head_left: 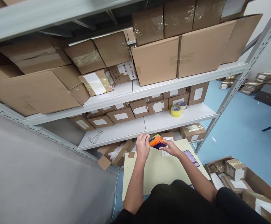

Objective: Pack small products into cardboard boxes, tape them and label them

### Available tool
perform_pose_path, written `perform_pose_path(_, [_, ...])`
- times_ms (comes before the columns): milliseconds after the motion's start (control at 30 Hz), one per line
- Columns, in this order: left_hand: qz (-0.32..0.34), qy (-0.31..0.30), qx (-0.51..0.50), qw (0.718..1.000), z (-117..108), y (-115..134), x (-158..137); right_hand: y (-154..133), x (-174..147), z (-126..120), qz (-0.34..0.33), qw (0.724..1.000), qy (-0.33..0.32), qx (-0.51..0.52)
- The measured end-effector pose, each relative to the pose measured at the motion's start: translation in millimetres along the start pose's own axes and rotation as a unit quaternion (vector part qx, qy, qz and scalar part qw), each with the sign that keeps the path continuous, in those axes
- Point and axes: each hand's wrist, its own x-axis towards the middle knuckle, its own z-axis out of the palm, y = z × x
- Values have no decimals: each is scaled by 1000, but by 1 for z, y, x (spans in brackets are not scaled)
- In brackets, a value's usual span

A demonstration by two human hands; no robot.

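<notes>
Both of my hands meet on a small orange and dark device point(157, 142) held over the far edge of a pale yellow table point(158, 169). My left hand point(143, 146) curls over its left end. My right hand point(171, 147) grips its right end. A white slip of paper point(166, 152) lies on the table just under my right hand. A phone point(191, 157) with a lit screen rests on the table to the right of my right forearm.
A metal shelf rack point(149, 90) stands in front, packed with cardboard boxes point(156, 60). Two tape rolls point(176, 111) sit on the lower shelf. Small labelled boxes point(235, 169) fill an open carton at the right. Open boxes point(114, 154) lie on the blue floor.
</notes>
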Motion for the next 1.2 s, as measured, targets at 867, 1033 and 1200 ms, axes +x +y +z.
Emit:
perform_pose_path(867, [-181, 34, -46, 982, 44, -11, -32, 79, 120, -78, -18, 962, 130, -238])
perform_pose_path(1033, [-194, 3, -58, 979, 34, -12, -50, 99, 161, -84, 44, 933, 114, -337])
perform_pose_path(1200, [-216, 24, -35, 976, 27, -9, -77, 117, 156, -80, 29, 914, 131, -382])
